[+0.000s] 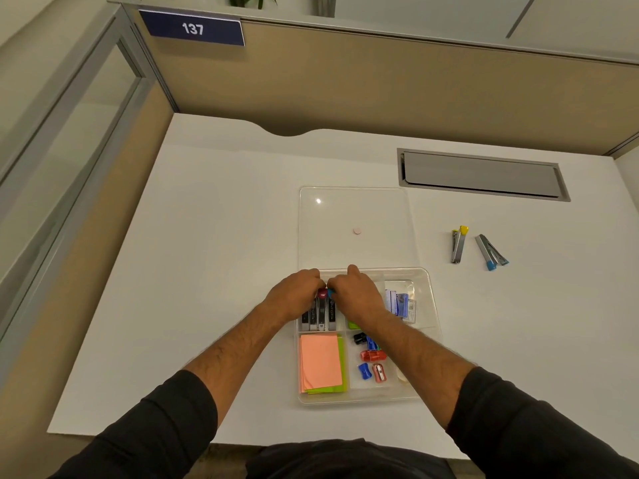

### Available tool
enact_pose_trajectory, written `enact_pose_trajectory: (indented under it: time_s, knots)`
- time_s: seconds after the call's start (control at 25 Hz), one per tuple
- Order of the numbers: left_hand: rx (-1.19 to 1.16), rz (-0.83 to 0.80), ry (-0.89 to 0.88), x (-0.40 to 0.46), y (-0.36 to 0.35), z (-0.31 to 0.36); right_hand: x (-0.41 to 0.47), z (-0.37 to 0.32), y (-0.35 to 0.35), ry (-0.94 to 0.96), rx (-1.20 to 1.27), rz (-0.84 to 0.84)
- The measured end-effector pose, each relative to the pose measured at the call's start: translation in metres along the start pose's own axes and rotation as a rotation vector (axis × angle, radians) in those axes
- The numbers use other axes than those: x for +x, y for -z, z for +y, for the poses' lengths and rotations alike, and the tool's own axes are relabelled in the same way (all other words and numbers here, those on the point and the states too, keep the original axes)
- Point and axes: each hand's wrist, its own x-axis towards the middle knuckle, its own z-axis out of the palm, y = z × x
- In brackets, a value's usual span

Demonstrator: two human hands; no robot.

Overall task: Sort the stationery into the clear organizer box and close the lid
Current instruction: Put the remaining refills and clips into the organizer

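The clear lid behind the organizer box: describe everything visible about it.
The clear lid is a flat, transparent rectangle with rounded corners and a thin raised rim, plastic by the look of it. It lies flat on the white desk, off the organizer box, so the box is still open. Its near edge sits right against the box's far wall. A small pale pink round disc shows near its middle, and a bright light glint near its far left corner. Neither hand touches it.

Black sleeves (pixel 166 420) — pushed up; bare forearms
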Motion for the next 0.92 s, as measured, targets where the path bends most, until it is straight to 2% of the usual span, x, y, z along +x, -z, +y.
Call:
enact_pose_trajectory:
  time_s: [0.28,0.76,0.92]
  knots:
    - [0.000,0.022,0.024,0.000,0.001,0.003,-0.004,0.006,-0.006,0.105,-0.173,-0.018]
    - [0.016,0.009,0.048,-0.001,0.002,0.006,-0.001,0.002,-0.002,0.118,-0.165,-0.072]
    - [0.005,0.008,0.040,-0.002,0.002,0.005,0.000,0.004,-0.010,0.074,-0.076,-0.078]
